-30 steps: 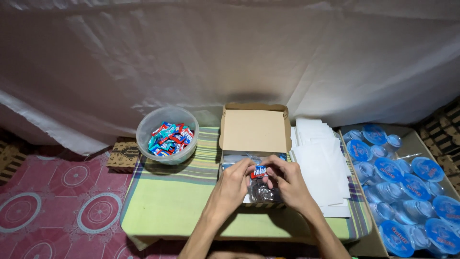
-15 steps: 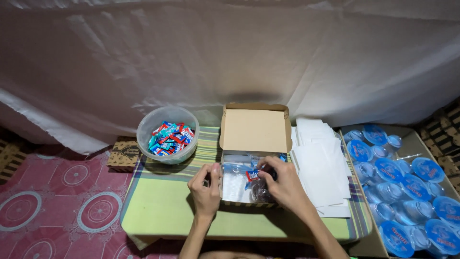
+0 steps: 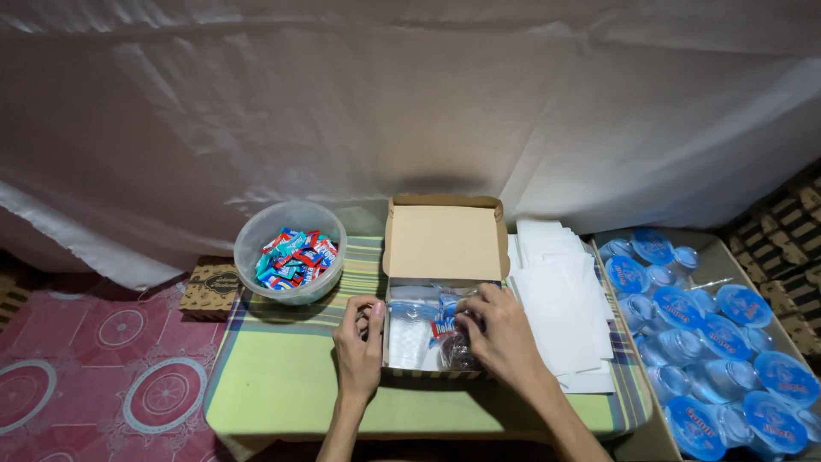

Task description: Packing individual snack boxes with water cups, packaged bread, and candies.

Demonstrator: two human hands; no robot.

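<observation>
An open brown cardboard box [image 3: 445, 241] stands on a small green table [image 3: 282, 385], its lid tilted up at the back. Inside lie a clear water cup, a red and blue wrapped candy [image 3: 444, 326] and a dark item in clear plastic. My left hand [image 3: 359, 346] rests on the box's left wall, fingers curled around its edge. My right hand [image 3: 500, 334] reaches into the box from the right, with its fingertips on the dark wrapped item beside the candy.
A clear plastic bowl [image 3: 291, 251] of wrapped candies sits at the table's back left. White paper sheets [image 3: 560, 299] are stacked right of the box. A carton of sealed water cups [image 3: 710, 334] stands at the far right. A white cloth hangs behind.
My left hand has pulled out of the box to its left wall. The right hand stays inside, now lower on the contents.
</observation>
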